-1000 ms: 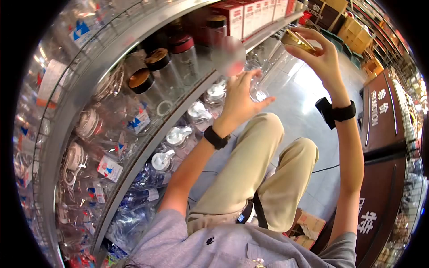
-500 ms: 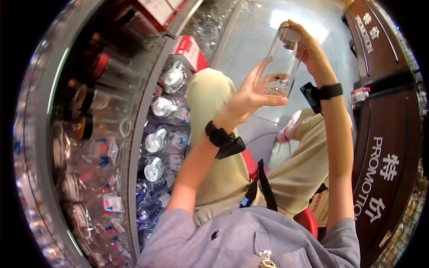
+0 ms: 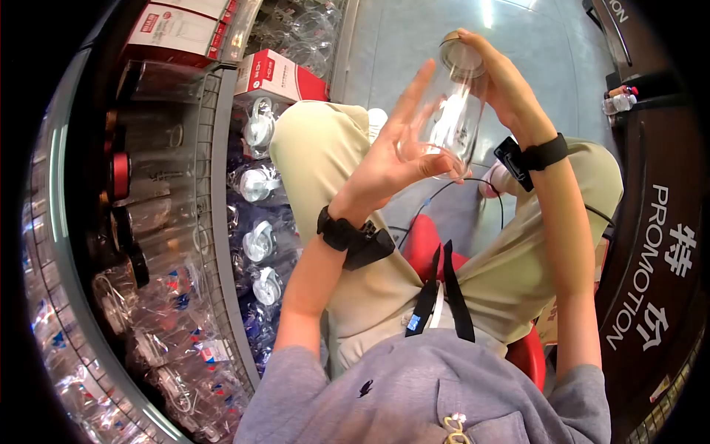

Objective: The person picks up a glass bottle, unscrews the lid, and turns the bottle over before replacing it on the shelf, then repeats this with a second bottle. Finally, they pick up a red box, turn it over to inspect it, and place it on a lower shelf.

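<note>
A clear cylindrical cup [image 3: 456, 122] with a pale round lid or end [image 3: 460, 59] is tilted in front of me, above the floor. My right hand [image 3: 501, 81] grips its upper end, fingers curled around the rim. Around the lower end is my left hand [image 3: 377, 166], thumb on the near side, index finger stretched out, and other fingers partly visible through the clear wall. Glare hides most of the dark print on the cup. Both wrists carry black strapped devices.
To the left, a wire-edged shelf [image 3: 211, 200] holds several clear containers. Below stand jugs with white lids [image 3: 259, 185] and a red-and-white box [image 3: 277, 78]. Dark brown "PROMOTION" panels [image 3: 651, 259] line the right. Small bottles [image 3: 620, 102] stand beside them. A red stool [image 3: 526, 362] is under me.
The view has shifted, and the cup appears slightly further left. My left index finger has lifted and straightened away from the cup. My right hand keeps its hold on the upper end.
</note>
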